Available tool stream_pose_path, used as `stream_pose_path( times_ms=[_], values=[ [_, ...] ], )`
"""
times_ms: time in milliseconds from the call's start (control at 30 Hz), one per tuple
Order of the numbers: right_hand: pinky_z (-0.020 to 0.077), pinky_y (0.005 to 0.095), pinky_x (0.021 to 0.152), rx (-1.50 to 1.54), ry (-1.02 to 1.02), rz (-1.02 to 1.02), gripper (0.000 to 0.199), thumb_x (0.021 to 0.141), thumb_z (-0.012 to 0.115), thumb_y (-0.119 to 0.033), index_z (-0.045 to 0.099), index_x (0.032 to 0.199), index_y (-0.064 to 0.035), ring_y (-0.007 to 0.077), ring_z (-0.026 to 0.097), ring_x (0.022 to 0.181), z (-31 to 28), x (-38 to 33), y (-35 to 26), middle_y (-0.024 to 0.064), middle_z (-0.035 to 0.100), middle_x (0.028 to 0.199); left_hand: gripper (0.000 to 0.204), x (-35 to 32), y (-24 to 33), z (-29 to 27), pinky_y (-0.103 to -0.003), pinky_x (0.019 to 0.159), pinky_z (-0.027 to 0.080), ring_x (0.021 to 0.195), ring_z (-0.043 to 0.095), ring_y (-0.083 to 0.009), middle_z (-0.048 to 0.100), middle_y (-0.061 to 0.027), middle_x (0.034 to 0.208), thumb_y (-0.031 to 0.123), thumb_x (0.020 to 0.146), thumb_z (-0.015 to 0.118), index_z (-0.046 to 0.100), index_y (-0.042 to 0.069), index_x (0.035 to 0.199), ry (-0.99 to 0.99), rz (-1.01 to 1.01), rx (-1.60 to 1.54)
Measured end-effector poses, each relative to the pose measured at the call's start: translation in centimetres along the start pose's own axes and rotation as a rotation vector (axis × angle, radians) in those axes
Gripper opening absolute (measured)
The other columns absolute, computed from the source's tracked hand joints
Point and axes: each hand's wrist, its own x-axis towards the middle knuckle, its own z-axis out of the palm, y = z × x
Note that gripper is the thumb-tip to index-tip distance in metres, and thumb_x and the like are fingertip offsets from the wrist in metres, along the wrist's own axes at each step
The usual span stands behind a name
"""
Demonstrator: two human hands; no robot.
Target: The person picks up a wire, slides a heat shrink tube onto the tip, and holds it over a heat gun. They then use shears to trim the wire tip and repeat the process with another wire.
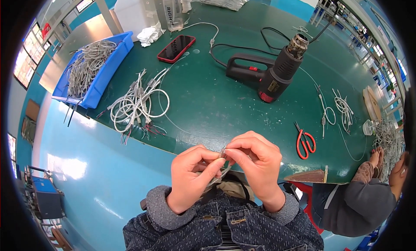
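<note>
My left hand (196, 169) and my right hand (256, 161) meet in front of my chest, at the near edge of the green table. Both pinch the end of a thin whitish cable (224, 172), thumbs against forefingers. The cable hangs down below my fingers toward my lap; its very tip is mostly hidden between the fingertips. Beyond my left hand lies a tangle of coiled whitish cables (139, 95) with bared coloured wire ends. Red-handled scissors (305, 142) rest to the right of my right hand, blades pointing away.
A black heat gun (277, 73) stands nozzle up on the table (203, 95). A red-cased phone (177, 48) lies farther back. The blue tray (93, 95) at left holds many cables. At right, more cable coils (343, 109) lie near another person (359, 199) working close by.
</note>
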Motion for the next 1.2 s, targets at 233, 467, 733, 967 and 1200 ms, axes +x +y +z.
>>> stream_pose_path(
  times_ms=[233,467,733,967,1200],
  values=[
    [0.0484,0.0238,0.053,-0.168,-0.258,-0.115,0.007,0.075,0.064,0.008,0.062,0.08,0.005,0.0138,0.06,0.063,-1.8,1.4,-0.3,0.0105,0.061,0.078,0.01,0.0,1.2,-0.4,-0.022,0.05,0.048,0.057,0.059,-0.0116,0.057,-0.0067,0.07,0.003,0.088,0.056,0.059,-0.006,0.086,-0.12,-0.106,-0.02],
    [0.0471,0.0286,0.05,-0.432,-0.135,-0.519,0.016,0.065,0.07,0.006,0.062,0.077,0.0013,0.0207,0.058,0.06,-0.9,1.3,0.0,0.0109,0.06,0.073,0.014,-0.2,0.6,0.0,-0.024,0.046,0.049,0.05,0.055,-0.0115,0.056,-0.0058,0.062,0.009,0.092,0.053,0.056,-0.004,0.088,-0.077,-0.269,-0.269],
    [0.0485,0.0273,0.053,-0.481,0.004,-0.54,0.013,0.068,0.069,0.007,0.062,0.078,0.0026,0.0199,0.06,0.062,-0.2,-0.1,1.2,0.0114,0.06,0.075,0.018,-0.3,-0.5,-0.1,-0.022,0.049,0.048,0.055,0.057,-0.01,0.059,-0.0064,0.07,0.013,0.094,0.053,0.058,-0.005,0.094,-0.076,-0.285,-0.295],
    [0.0521,0.0276,0.057,0.137,0.124,0.046,0.005,0.078,0.059,0.009,0.06,0.081,0.0045,0.0182,0.062,0.066,-0.7,-0.5,1.3,0.0119,0.061,0.078,0.018,-0.2,-0.5,-0.2,-0.022,0.049,0.048,0.055,0.057,-0.0099,0.059,-0.0064,0.071,0.013,0.093,0.055,0.059,-0.005,0.093,-0.037,-0.273,-0.281],
    [0.0531,0.0285,0.059,0.507,0.106,0.353,0.003,0.083,0.056,0.006,0.058,0.084,0.0053,0.0186,0.062,0.065,-0.7,-1.1,1.0,0.0131,0.062,0.078,0.016,-0.4,-0.5,-0.1,-0.021,0.05,0.047,0.055,0.056,-0.009,0.059,-0.0059,0.071,0.01,0.091,0.057,0.059,-0.005,0.093,-0.02,-0.234,-0.25]
  ],
)
